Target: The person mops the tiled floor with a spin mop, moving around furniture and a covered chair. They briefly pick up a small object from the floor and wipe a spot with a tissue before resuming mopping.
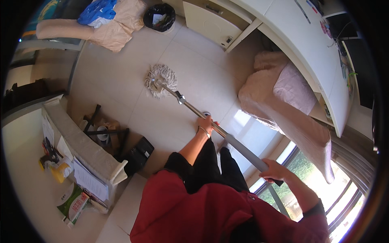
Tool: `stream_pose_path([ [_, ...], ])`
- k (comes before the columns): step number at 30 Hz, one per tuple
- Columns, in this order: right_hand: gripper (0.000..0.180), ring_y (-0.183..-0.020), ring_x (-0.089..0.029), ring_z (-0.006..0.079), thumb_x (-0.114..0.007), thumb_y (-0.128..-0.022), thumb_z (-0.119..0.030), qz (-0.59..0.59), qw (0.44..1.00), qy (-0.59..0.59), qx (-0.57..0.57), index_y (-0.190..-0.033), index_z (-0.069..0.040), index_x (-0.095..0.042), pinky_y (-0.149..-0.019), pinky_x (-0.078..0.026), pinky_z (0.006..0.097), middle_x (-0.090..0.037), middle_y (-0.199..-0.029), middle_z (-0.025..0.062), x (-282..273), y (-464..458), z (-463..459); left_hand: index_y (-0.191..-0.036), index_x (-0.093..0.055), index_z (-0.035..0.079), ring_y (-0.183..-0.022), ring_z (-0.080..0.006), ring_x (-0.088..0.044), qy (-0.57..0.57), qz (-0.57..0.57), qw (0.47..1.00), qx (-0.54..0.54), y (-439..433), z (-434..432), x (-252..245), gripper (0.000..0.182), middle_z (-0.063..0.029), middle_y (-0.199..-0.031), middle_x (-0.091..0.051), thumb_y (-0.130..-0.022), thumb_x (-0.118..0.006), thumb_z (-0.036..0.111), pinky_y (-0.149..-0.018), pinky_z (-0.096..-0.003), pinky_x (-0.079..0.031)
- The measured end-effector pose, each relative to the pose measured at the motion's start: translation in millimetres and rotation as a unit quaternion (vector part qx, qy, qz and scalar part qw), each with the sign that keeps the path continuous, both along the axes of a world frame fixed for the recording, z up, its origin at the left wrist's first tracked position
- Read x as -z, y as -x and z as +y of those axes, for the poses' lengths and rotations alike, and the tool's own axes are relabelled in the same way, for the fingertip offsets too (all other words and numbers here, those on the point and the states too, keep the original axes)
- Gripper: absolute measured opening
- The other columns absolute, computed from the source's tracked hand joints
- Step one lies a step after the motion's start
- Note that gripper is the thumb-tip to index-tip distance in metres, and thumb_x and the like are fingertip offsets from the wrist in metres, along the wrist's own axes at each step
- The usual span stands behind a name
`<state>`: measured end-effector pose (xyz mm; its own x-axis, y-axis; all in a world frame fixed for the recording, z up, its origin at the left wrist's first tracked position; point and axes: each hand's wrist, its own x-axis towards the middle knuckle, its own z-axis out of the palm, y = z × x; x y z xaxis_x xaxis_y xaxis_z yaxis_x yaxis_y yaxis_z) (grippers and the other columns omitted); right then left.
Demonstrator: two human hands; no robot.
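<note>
A string mop (161, 80) lies with its whitish strands spread on the tiled floor (133, 76). Its metal pole (194, 108) runs diagonally back towards my body and ends in a grey grip sleeve (246, 152). My left hand (205, 124) is closed around the metal part of the pole, with a bracelet at the wrist. Near the upper end, my right hand (273, 170) holds the grey sleeve. My feet, in dark trousers, are partly hidden below the pole.
A bin with a black bag (159, 18) stands by the cabinet (215, 24). Covered chairs (258, 88) (118, 30) flank the floor at right and upper left. A black box (141, 153) and a black-legged frame (106, 132) stand at left, beside a paper-laden shelf (82, 127).
</note>
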<state>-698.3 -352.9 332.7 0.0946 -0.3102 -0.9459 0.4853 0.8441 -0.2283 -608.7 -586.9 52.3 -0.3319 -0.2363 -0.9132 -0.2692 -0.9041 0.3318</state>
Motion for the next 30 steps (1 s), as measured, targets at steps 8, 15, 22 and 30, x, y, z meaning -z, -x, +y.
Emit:
stream_pose_path([
  [8, 0.044, -0.063, -0.056, 0.0155, -0.07, -0.064, -0.012, 0.18, 0.962, -0.18, -0.094, -0.102, -0.002, -0.05, -0.054, -0.046, 0.0285, -0.056, -0.073, 0.0071, -100, -96, 172, -0.094, -0.015, 0.007, -0.042, -0.0241, -0.053, -0.049, 0.059, 0.996, 0.034, -10, 212, -98, 0.033, -0.0153, -0.07, -0.045, -0.081, -0.046, 0.008, -0.037, -0.0389, -0.051],
  [15, 0.046, -0.086, -0.057, 0.0176, -0.071, -0.067, -0.025, 0.109, 0.971, -0.176, -0.119, -0.101, 0.0, -0.053, -0.072, -0.045, 0.0294, -0.06, -0.092, 0.0121, -124, -74, 124, -0.095, -0.02, 0.0, -0.046, -0.0278, -0.054, -0.14, 0.022, 0.986, 0.091, 28, 226, -85, 0.034, -0.0174, -0.072, -0.043, -0.078, -0.049, 0.006, -0.038, -0.0437, -0.051],
  [22, 0.04, -0.08, -0.055, 0.0126, -0.063, -0.075, -0.028, 0.035, 0.984, -0.07, -0.159, -0.101, 0.0, -0.053, -0.069, -0.045, 0.0279, -0.061, -0.088, 0.0104, -100, -66, 56, -0.086, -0.037, -0.002, -0.044, -0.0293, -0.053, -0.147, 0.061, 0.987, -0.036, -24, 164, -46, 0.02, -0.0126, -0.065, -0.043, -0.078, -0.052, 0.008, -0.039, -0.0448, -0.049],
  [30, 0.034, -0.043, -0.049, 0.0144, -0.059, -0.065, -0.006, 0.021, 0.997, -0.007, -0.077, -0.093, 0.003, -0.042, -0.038, -0.039, 0.0262, -0.051, -0.057, 0.0082, -27, -54, 6, -0.07, -0.041, -0.002, -0.049, -0.0271, -0.055, -0.036, 0.035, 0.999, 0.002, -26, 29, -10, 0.011, -0.0134, -0.063, -0.046, -0.076, -0.046, 0.005, -0.047, -0.043, -0.053],
])
